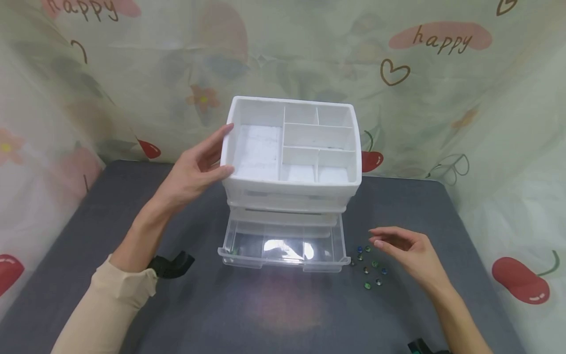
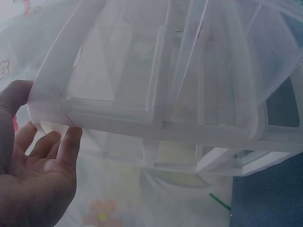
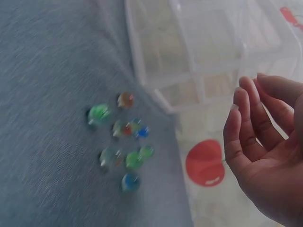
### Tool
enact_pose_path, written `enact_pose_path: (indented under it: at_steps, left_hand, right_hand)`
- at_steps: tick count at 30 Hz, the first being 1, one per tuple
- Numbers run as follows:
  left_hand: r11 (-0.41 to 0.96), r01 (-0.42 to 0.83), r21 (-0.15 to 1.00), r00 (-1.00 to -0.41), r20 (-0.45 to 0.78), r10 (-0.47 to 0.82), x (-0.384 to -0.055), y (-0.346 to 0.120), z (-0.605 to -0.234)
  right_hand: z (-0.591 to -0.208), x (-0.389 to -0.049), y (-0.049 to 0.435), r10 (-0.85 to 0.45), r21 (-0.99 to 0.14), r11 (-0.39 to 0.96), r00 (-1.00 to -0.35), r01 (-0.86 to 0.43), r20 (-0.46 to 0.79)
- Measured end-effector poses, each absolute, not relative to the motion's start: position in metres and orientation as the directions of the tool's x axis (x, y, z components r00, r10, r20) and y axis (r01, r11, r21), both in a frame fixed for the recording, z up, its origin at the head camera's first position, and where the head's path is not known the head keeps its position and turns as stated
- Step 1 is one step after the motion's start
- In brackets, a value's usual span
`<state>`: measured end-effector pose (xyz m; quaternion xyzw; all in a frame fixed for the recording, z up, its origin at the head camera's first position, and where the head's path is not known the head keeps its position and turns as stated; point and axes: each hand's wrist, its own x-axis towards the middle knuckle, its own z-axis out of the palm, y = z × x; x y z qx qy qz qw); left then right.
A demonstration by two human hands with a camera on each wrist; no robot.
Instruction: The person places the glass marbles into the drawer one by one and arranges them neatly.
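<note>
A white plastic drawer organizer [image 1: 292, 189], its top split into compartments, stands in the middle. Its clear lower drawer [image 1: 283, 268] is pulled out toward me, and a small greenish spot shows at that drawer's left end. My left hand [image 1: 187, 172] grips the organizer's upper left side, thumb in front and fingers behind; the left wrist view shows the hand [image 2: 42, 165] at that corner. Several glass marbles [image 1: 375, 264], green, blue and clear, lie right of the drawer. Just above and beside them hovers my right hand [image 1: 409, 253], fingers loosely bent, with nothing visible between them.
A dark grey cloth-covered table [image 1: 190, 314] lies beneath everything. Behind it and at both sides hangs a pale printed curtain [image 1: 300, 54] with cherries and lettering. The drawer's front juts out over the tabletop, close to the marbles.
</note>
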<state>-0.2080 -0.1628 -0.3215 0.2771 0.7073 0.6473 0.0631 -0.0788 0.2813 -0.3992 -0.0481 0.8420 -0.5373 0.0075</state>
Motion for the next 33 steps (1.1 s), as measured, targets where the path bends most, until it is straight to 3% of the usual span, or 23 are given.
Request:
enact_pose_path:
  at_steps: [23,33]
  left_hand:
    - [0.026,0.309,0.951,-0.849,0.263,0.458,-0.207,-0.164,-0.324]
    - [0.022,0.301,0.953,-0.851,0.259,0.456,-0.206,-0.163,-0.323]
  right_hand:
    - [-0.443,-0.053,0.320,0.003,-0.872,0.484,-0.996,0.076,-0.085]
    - [-0.461,-0.046,0.331,0.012,-0.885,0.447,-0.990,0.134,-0.144]
